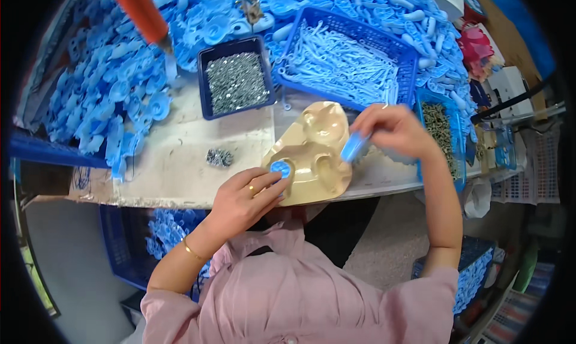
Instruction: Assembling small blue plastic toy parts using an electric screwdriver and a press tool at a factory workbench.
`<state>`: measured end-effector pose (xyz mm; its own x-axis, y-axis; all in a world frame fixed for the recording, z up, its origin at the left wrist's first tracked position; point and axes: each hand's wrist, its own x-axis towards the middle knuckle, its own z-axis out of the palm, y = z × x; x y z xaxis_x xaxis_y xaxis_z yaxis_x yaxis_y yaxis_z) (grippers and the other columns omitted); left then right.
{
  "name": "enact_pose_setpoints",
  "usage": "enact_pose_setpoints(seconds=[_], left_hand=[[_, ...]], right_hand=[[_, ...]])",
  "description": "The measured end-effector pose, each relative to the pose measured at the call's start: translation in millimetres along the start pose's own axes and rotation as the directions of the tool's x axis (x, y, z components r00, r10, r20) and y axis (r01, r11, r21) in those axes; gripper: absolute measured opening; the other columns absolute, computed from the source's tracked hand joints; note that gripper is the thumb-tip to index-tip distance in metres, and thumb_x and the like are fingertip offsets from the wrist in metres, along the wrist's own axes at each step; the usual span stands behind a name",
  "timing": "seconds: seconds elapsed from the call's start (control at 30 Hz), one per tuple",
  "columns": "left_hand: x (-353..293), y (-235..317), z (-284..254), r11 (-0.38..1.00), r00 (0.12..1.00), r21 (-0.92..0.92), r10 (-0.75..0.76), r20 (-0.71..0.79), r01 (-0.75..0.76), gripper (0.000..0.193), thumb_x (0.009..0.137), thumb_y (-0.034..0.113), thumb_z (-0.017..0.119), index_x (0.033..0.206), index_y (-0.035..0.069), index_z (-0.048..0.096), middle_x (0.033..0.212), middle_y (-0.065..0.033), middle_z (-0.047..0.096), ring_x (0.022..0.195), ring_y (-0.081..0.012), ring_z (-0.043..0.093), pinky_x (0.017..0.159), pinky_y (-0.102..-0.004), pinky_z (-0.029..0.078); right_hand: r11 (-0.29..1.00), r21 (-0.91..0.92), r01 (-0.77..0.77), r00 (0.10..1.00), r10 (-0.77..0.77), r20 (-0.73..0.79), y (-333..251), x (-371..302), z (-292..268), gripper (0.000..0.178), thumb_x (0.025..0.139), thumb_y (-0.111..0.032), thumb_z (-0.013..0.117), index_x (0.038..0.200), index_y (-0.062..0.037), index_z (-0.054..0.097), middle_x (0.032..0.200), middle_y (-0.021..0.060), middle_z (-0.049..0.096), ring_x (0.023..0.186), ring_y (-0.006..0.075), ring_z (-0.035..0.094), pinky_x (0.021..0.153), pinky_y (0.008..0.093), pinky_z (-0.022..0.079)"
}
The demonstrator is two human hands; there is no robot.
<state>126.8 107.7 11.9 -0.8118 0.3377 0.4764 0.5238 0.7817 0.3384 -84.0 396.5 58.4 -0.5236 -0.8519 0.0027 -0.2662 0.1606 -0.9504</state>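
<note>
— Cluttered assembly surface (180, 158), pale and scuffed, heaped with blue plastic parts (108, 86) along its left and far edges. Worth flagging any risks?

— Plenty. Tan moulded jig (312, 155) sitting at the near edge, its lower rim apparently overhanging. Could tip or slide off under a hard downward push.

— And the hands?

— Left hand (243, 197) at the near-left corner of the jig, fingertips pinching and pressing a small round blue piece (281, 169) into a recess. Grip closed on that piece. Right hand (393, 131) raised over the jig's right side, grip closed around a small blue part (355, 146), held clear of the surface.

— Likely slips?

— Round piece seated crooked if pressed off-centre; could pop out and roll over the near edge to the floor. Same for the part in the right hand if loosened while held over the edge.

— Anything nearby to knock?

— Small loose pile of metal screws (219, 157) left of the jig, near the left wrist; easily scattered by a sweep of the forearm. Dark blue tray of screws (235, 80) farther back, and a blue basket of pale long pieces (351, 59) just behind the jig. Narrow bin of brassy screws (443, 134) at the right edge, just beside the right hand; could catch on a reach across.

— Overhead?

— Orange-handled tool (141, 11) hanging at the far left, well apart from both hands. Little danger judged from that.
</note>
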Motion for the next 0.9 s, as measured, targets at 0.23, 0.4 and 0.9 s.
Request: enact_pose_setpoints(seconds=[0.23, 0.4, 0.9], left_hand=[[-3, -4, 10, 1.000, 0.996, -0.010, -0.004, 0.085, 0.005, 0.046, 0.077, 0.025, 0.080, 0.118, 0.008, 0.068, 0.119, -0.0080, 0.068, 0.112, -0.0294, 0.063, 0.096, -0.0439, 0.052], [-21, -9, 14, 0.998, 0.999, -0.065, 0.003, 0.040, 0.000, 0.046, 0.080, 0.026, 0.079, 0.120, 0.007, 0.067, 0.122, -0.0081, 0.066, 0.114, -0.0293, 0.061, 0.100, -0.0447, 0.049], [-1, -253, -58, 0.686, 0.913, 0.610, -0.362, -0.188, 0.397, 0.036, 0.092, 0.039, 0.066, 0.122, 0.018, 0.063, 0.113, -0.0177, 0.065, 0.104, -0.0381, 0.059, 0.086, -0.0489, 0.048]], right_hand=[[0.859, -0.410, 0.307, 0.938, -0.201, 0.282, 13, 23, 60, 0.017, 0.076, 0.005, 0.063, 0.086, -0.0051, 0.072, 0.101, 0.0072, 0.073, 0.104, 0.0274, 0.066, 0.091, 0.0377, 0.052], [0.832, -0.526, 0.175, 0.969, -0.053, 0.240, -13, 15, 70, 0.016, 0.078, 0.003, 0.066, 0.089, -0.0061, 0.072, 0.101, 0.0074, 0.073, 0.105, 0.0280, 0.065, 0.091, 0.0390, 0.051], [0.894, -0.422, -0.148, 0.989, 0.144, -0.042, -24, 12, 101, 0.015, 0.087, -0.005, 0.070, 0.101, -0.0089, 0.074, 0.096, 0.0078, 0.071, 0.074, 0.0188, 0.062, 0.065, 0.0295, 0.048]])
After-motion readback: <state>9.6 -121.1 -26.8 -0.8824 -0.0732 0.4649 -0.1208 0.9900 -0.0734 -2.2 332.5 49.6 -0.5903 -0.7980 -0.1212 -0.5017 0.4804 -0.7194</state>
